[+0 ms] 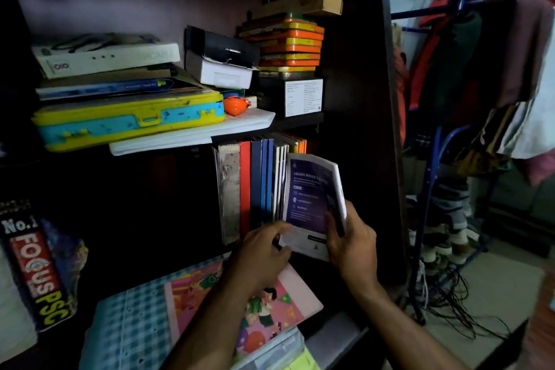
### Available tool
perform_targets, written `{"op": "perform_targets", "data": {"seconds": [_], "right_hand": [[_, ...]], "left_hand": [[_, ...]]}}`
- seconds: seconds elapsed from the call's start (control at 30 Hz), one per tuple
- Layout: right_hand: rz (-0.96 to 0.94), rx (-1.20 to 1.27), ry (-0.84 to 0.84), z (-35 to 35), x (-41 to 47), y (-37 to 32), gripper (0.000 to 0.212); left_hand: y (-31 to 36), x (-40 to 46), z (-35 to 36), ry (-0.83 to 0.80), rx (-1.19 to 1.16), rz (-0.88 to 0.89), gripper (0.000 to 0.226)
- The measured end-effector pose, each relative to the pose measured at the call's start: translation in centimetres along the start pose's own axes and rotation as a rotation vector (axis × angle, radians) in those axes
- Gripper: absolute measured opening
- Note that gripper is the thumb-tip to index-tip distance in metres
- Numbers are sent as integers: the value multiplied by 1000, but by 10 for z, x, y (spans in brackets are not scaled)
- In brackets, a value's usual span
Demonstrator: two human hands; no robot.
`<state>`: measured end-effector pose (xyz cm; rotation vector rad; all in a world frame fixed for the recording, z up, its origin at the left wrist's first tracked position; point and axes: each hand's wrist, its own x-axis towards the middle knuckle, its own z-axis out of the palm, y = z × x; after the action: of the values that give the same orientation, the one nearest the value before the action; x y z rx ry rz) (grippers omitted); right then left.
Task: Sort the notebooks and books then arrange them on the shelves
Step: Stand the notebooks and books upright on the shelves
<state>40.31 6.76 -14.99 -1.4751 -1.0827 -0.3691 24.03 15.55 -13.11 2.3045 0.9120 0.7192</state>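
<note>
The right hand (350, 237) grips the purple book (312, 204) by its spine edge; the left hand (264, 252) pinches its lower corner. The book stands tilted beside the upright row of books (261, 183). Shelving step: next, likely slide it flush into the row.

There is one view only, from a wide-angle camera worn on the person's head. It looks forward and slightly down into a dark shelf unit (303, 122), close enough that both forearms reach in from the bottom edge. The upper shelf sits about level with the lens, and the row of upright books (258, 183) lies near the middle. The right edge takes in a clothes rack (432, 159), seemingly farther off. Straight lines bow toward the borders.
</note>
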Motion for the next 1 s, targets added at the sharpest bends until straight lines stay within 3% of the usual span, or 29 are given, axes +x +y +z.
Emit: {"op": "perform_targets", "data": {"seconds": [0.17,0.4,0.57,0.67,0.77,0.83,0.9,1.0], "right_hand": [[3,9,83,-6,0,1,26],[7,-48,-40,-3,-1,7,49],[-75,-78,-73,-2,-1,6,51],[-102,-96,-77,-3,-1,6,54],[-122,-116,-82,-3,-1,5,61],[-131,-140,-84,-2,-2,6,64],[-142,-154,-87,-3,-1,7,63],[-151,-146,-90,-2,1,10,63]], "left_hand": [[1,-1,-2,-25,28,-17,42],[0,-1,0,-67,10,-54,40],[-5,2,5,-28,9,-34,34],[5,-1,-2,204,-120,9,25],[13,-4,-24,824,13,78,14],[13,-5,-35,1115,33,21,43],[8,-3,-39,1156,-76,-95,73],[-8,5,-35,980,-176,-166,91]]}}
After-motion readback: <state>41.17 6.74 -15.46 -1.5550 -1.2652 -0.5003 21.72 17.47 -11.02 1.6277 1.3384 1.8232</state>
